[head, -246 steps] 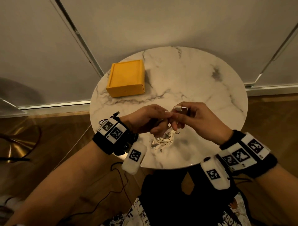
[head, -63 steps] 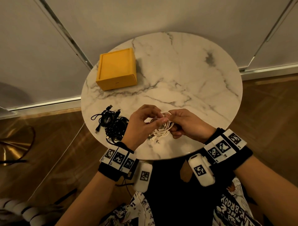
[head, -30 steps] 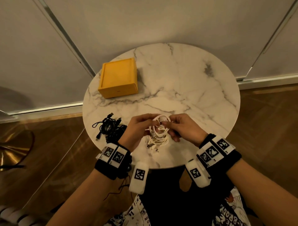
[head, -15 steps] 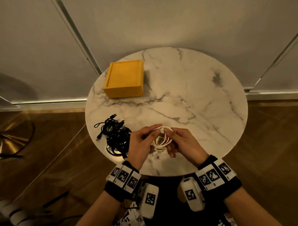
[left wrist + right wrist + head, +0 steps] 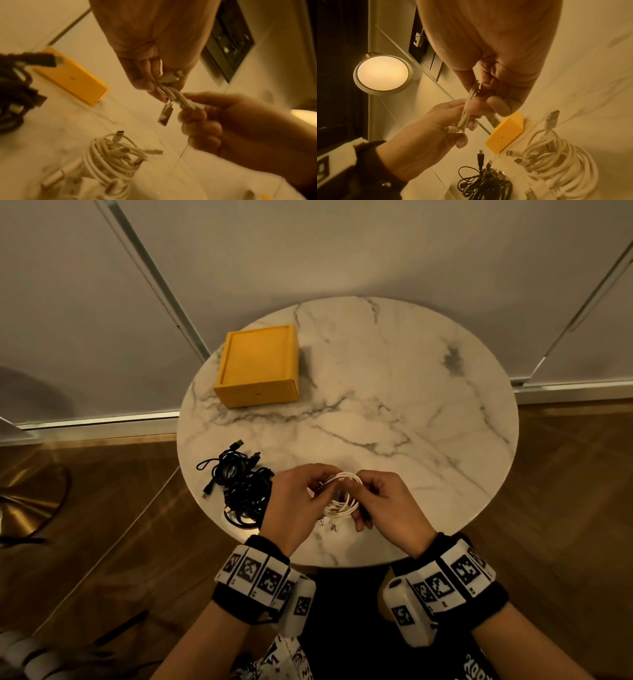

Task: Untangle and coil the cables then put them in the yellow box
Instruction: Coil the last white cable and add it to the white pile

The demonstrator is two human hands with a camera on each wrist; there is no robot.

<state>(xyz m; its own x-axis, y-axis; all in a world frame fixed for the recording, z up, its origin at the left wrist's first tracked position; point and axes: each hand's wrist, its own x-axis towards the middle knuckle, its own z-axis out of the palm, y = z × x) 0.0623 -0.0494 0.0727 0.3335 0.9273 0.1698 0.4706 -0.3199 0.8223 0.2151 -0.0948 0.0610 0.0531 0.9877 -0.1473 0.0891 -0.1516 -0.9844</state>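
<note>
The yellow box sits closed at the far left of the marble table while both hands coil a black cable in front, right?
Not quite: the cable in the left hand and right hand is white, as the head view shows. The black cables lie on the marble table. The yellow box is closed, far left.

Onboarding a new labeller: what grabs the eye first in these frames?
Both hands meet over the near edge of the round marble table, the left hand and right hand pinching a small coil of white cable between them. A tangle of black cables lies just left of the hands, and more white cables sit below them. The yellow box stands shut at the far left.
</note>
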